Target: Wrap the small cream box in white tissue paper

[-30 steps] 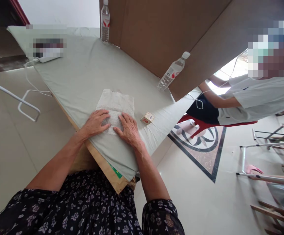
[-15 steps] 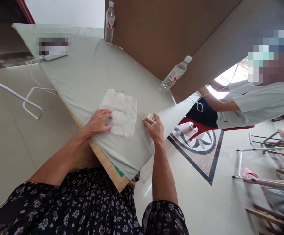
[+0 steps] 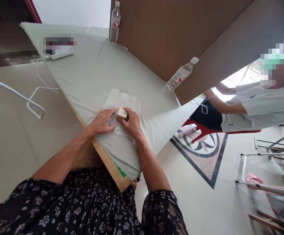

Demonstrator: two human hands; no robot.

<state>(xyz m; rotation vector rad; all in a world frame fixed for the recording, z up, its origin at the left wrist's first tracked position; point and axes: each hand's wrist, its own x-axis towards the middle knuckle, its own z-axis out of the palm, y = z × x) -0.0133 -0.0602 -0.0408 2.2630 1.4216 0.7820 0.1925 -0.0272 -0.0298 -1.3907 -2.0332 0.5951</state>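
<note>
A sheet of bubble wrap (image 3: 122,97) lies flat on the cloth-covered table (image 3: 88,75). Over its middle, my right hand (image 3: 132,123) grips a small cardboard box (image 3: 122,113) between thumb and fingers; a printed label shows on the box. Whether the box touches the sheet I cannot tell. My left hand (image 3: 103,122) rests on the sheet's left edge, thumb and fingers spread around a gap, close beside the box and holding nothing.
One water bottle (image 3: 115,24) stands against a large cardboard panel (image 3: 161,36); another bottle (image 3: 180,76) is at the panel's near end. A white device (image 3: 60,54) with a cable lies at the far left. Another person in a white shirt (image 3: 271,101) sits beyond the panel.
My right hand has carried the small box leftward from the bare cloth to over the bubble wrap. My left hand has stayed at the sheet's left edge. The view has shifted slightly.
</note>
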